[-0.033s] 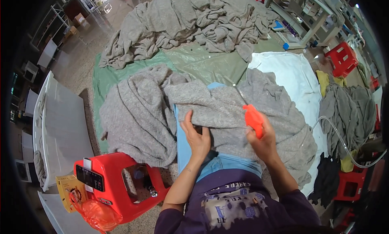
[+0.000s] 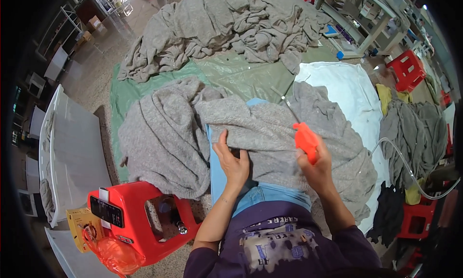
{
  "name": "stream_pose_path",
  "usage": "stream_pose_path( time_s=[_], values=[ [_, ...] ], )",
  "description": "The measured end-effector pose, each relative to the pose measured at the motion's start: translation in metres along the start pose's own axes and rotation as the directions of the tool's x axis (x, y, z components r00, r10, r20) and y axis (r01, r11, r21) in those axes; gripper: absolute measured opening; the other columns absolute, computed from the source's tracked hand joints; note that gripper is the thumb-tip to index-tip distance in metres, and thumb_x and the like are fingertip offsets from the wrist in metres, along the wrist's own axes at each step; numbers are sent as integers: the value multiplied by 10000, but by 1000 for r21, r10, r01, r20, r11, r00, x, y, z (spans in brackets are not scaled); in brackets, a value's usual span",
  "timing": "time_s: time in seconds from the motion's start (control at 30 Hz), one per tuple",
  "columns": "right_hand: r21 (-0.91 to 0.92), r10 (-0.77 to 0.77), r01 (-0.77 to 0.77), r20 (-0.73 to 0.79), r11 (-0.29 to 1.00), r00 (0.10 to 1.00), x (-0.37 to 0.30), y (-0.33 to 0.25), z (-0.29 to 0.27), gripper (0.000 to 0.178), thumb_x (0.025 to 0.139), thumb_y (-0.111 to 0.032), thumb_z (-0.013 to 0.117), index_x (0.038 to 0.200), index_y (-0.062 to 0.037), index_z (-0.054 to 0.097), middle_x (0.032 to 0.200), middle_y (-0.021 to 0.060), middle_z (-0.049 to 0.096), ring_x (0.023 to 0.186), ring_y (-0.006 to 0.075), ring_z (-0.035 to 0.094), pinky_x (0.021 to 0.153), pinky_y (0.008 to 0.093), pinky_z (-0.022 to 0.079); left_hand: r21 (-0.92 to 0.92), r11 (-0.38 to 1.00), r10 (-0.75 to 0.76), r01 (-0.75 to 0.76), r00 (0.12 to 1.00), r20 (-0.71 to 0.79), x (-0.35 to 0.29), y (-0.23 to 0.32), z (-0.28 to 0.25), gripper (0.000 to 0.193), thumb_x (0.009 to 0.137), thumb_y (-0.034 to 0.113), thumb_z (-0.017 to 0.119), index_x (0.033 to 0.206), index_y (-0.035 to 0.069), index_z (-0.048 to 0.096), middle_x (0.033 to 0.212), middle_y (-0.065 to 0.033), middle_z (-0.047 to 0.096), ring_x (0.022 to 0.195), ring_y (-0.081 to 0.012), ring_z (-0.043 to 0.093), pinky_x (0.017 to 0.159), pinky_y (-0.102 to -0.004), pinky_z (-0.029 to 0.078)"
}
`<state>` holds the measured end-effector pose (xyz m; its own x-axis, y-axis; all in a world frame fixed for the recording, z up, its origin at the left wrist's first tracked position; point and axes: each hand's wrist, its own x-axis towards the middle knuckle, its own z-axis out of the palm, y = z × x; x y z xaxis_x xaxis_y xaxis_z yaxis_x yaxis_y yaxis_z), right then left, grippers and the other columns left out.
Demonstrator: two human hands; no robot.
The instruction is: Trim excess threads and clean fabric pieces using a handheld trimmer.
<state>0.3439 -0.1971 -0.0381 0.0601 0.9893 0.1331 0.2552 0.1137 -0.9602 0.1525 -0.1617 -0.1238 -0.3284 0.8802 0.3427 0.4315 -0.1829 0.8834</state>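
Observation:
My right hand [image 2: 316, 169] is closed round the orange handle of a pistol-shaped tool [image 2: 306, 140]. The tool's thin metal shaft points away, up and to the left, over a grey knit cloth [image 2: 255, 119]. That cloth lies across my lap, on light blue fabric. At the cloth's near edge is my left hand [image 2: 234, 167], its thumb and fingers apart. The fingertips touch the knit; part of the hand's far side is hidden.
A heap of grey knits [image 2: 207, 22] fills the far side of a green sheet [image 2: 241, 75]. Another grey bundle [image 2: 159, 133] sits at left. A red stool [image 2: 144, 191] bears a phone [image 2: 107, 211]. White cloth [image 2: 347, 85] and a curved clear tube [image 2: 402, 162] are at right.
My right hand and the orange tool have shifted slightly right, the shaft's tip with them. My left hand has hardly moved.

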Motion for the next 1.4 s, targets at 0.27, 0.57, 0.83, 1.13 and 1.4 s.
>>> stream_pose_path(
  time_s=[0.27, 0.57, 0.83, 1.13, 1.4],
  values=[
    [16, -102, 106, -155, 994, 983, 5, -60, -32, 506, 819, 32, 548, 1314, 53, 444, 1214, 82, 558, 1022, 116, 536, 919, 256, 410, -52, 998, -29, 28, 999, -18, 41, -44, -18, 212, 775, -21, 565, 976, 34, 605, 956, -95, 579, 894, -251, 562, 806, -350, 453],
    [168, -45, 6, 230, 986, 972, -6, -67, -20, 435, 827, 31, 515, 1261, 14, 501, 1179, 167, 585, 923, 188, 629, 790, 284, 490, -418, 900, 82, -126, 989, -123, 161, 12, -173, 263, 742, -114, 494, 914, 41, 619, 876, -14, 601, 762, -101, 584, 671, -225, 489],
    [-205, 80, 23, 481, 979, 873, -48, 23, 59, 375, 846, -55, 588, 1217, -17, 542, 1068, 222, 612, 923, 326, 637, 789, 354, 493, 37, 782, -623, 622, 782, 22, 58, -171, -96, 152, 882, 124, 539, 833, 6, 621, 606, -60, 574, 491, -136, 535, 465, -281, 443],
    [-175, -252, 346, 409, 922, 877, -27, 9, 40, 350, 833, -36, 656, 1157, -29, 526, 1023, 183, 632, 891, 304, 637, 724, 358, 505, -467, 413, -771, 781, 574, 277, -11, -101, -98, 194, 905, 297, 630, 927, 108, 595, 712, 47, 526, 588, -64, 494, 498, -219, 383],
    [-321, -134, 314, 476, 894, 869, -36, -8, 55, 332, 835, -77, 659, 1139, -33, 532, 997, 152, 630, 786, 323, 651, 633, 354, 512, -802, 2, -672, 597, 594, 441, -13, -116, -98, 140, 919, 163, 604, 1025, 71, 593, 1011, -42, 642, 974, -140, 604, 903, -314, 474]
  ],
)
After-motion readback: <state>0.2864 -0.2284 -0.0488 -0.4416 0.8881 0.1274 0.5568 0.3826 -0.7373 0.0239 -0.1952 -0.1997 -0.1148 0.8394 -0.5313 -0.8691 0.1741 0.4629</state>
